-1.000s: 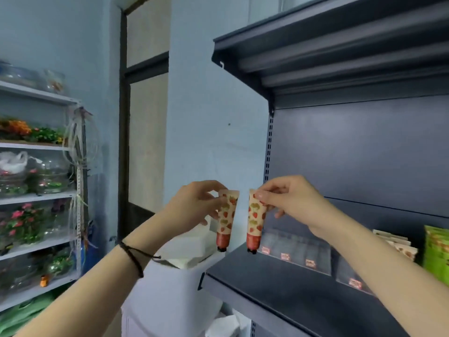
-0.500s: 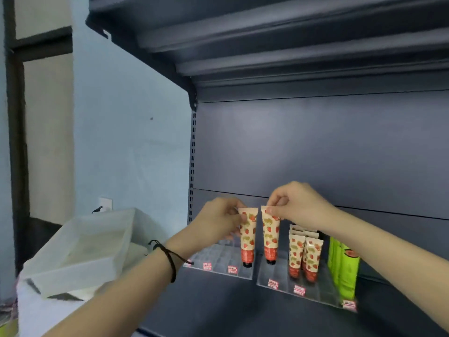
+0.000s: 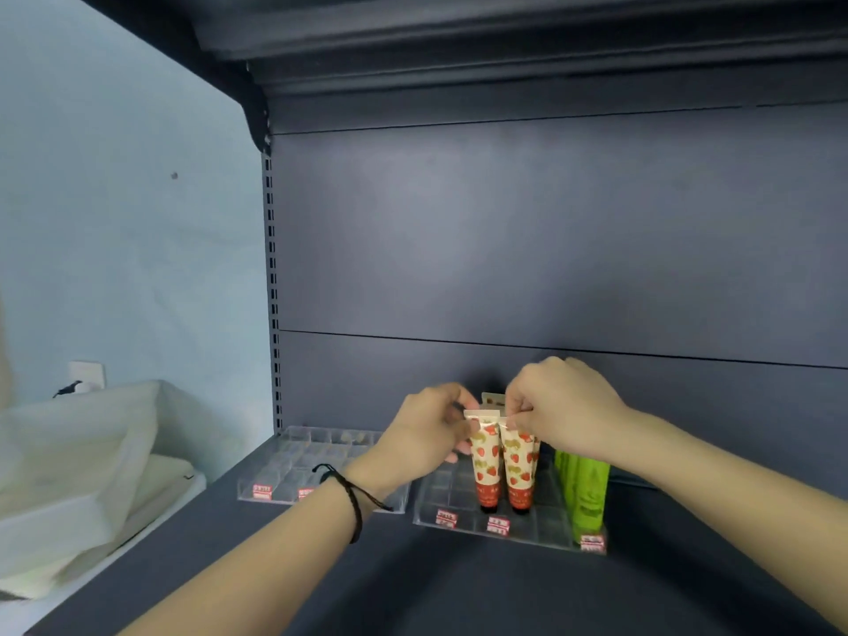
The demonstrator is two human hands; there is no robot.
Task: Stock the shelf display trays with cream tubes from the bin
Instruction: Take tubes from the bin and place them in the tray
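Observation:
Two strawberry-print cream tubes stand cap-down in the right clear display tray [image 3: 541, 532] on the dark shelf. My left hand [image 3: 424, 433] pinches the top of the left tube [image 3: 486, 470]. My right hand [image 3: 557, 406] pinches the top of the right tube [image 3: 517, 475]. More strawberry tubes [image 3: 492, 398] stand behind them, mostly hidden by my hands. Green tubes [image 3: 585, 493] fill the tray's right side. A second clear tray [image 3: 293, 470] lies to the left with nothing standing in its visible cells.
A white translucent bin [image 3: 78, 456] sits left of the shelf unit, by the pale blue wall. The upper shelf [image 3: 504, 43] overhangs the space. Bare dark shelf surface [image 3: 413, 585] stretches in front of the trays.
Both hands have carried the two strawberry tubes from beside the shelf edge rightward and down into the right tray. The view has swung from the room to face the shelf.

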